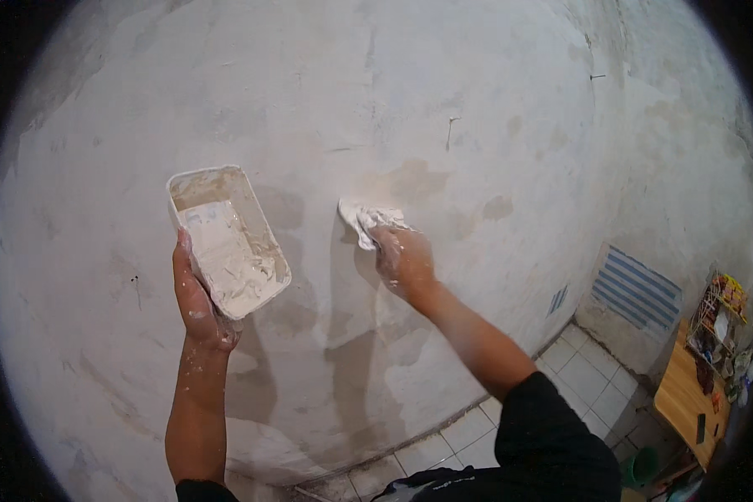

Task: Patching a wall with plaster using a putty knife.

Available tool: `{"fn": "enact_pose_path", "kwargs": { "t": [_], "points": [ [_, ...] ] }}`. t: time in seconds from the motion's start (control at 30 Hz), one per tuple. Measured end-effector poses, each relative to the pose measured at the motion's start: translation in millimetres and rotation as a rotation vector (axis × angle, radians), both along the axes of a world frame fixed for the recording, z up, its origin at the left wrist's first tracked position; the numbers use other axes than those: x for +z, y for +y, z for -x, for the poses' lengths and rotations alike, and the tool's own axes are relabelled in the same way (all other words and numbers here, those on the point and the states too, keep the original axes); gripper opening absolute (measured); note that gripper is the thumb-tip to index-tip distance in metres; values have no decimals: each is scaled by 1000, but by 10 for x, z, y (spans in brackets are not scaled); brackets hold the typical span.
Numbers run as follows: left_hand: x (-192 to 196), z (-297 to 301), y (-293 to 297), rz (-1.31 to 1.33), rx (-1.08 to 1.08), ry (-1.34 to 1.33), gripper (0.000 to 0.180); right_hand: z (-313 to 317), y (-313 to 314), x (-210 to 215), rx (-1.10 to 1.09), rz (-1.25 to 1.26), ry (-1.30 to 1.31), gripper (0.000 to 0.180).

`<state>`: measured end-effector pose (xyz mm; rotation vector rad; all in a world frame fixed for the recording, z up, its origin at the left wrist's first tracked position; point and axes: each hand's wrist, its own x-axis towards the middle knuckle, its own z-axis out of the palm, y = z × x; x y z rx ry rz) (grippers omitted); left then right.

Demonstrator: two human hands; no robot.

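Note:
My left hand grips a rectangular plastic tub from below and along its left side. Off-white putty fills its lower part, and smears line the inside. In my right hand, closed fingers hold a scraper thickly coated with white putty; the putty and my hand hide most of its shape. Its edge is at the wall, just right of the tub. Putty specks mark both hands and my left forearm.
Damp-looking patches and nails show on the wall. At the lower right are a striped blue panel, white floor tiles, a wooden table with a wire rack of packets, and a green bucket.

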<state>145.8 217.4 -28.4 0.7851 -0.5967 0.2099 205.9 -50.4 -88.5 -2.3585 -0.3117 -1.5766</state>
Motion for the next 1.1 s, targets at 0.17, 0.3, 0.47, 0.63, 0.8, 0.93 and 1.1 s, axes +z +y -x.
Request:
{"fn": "enact_pose_path", "kwargs": {
  "t": [0.17,0.3,0.47,0.63,0.8,0.93,1.1],
  "points": [
    [-20,-23,-2,-29,-56,-35,58,154,-607,126,109,248,446,23],
    [-27,-39,53,-42,-51,-62,60,87,-1123,404,181,-117,72,24],
    [-25,-66,-23,-44,-110,-92,59,-229,-1317,486,-87,-219,-299,23],
    [-7,-32,-4,-19,-48,-19,59,-482,-651,54,-60,74,-28,21],
    [-23,-73,53,-56,-84,-64,58,-67,-650,91,45,248,-66,21],
    [-9,-80,-6,-58,-123,-92,59,-186,-1434,351,-37,-398,-252,20],
    [-7,-64,-20,-34,-67,-55,62,-396,-1685,713,-398,-712,-140,38]
  ]
}}
